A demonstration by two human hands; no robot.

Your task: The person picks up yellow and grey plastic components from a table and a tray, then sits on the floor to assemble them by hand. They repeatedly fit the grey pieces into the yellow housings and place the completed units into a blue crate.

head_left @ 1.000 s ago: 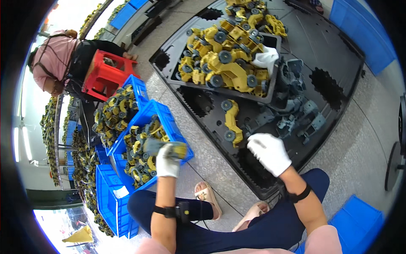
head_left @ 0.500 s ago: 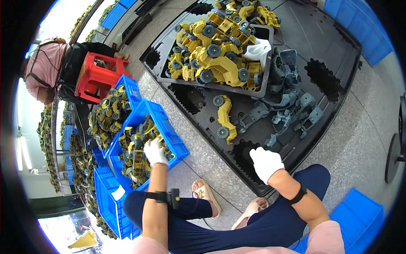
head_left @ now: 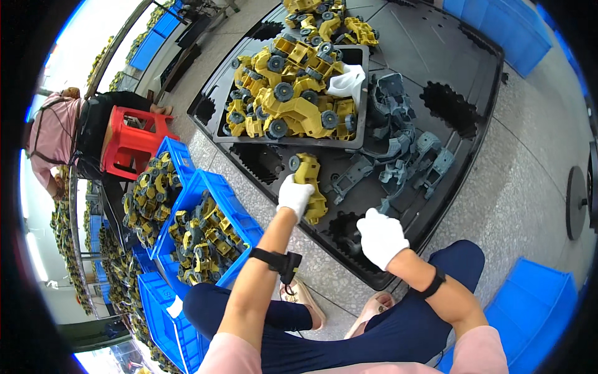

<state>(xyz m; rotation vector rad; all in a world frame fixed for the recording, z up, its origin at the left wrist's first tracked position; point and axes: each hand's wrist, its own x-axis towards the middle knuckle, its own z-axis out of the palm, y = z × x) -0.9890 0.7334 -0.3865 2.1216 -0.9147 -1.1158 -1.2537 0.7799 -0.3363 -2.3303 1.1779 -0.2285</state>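
My left hand point(head_left: 294, 197), in a white glove, closes on the near side of a yellow toy truck chassis point(head_left: 310, 174) with dark wheels. The chassis is over the black tabletop, close to its front left edge. My gloved right hand point(head_left: 382, 239) is above the table's near edge, by a toothed hole. Its fingers are curled together, and what they hold, if anything, is hidden. Several loose grey toy parts point(head_left: 398, 103) lie beyond it. A black tray point(head_left: 362, 118) heaped with yellow toy truck bodies point(head_left: 293, 112) stands farther back.
Blue crates point(head_left: 243, 218) of yellow and grey toy trucks stand on the left, before a red stool point(head_left: 132, 134). Another person point(head_left: 59, 131) bends there. More blue crates stand at the back right point(head_left: 498, 31) and lower right point(head_left: 529, 311).
My left hand has moved right, from the blue crate to the yellow truck chassis on the black table, and taken hold of it. My right hand stays near the table's edge. The view has shifted slightly.
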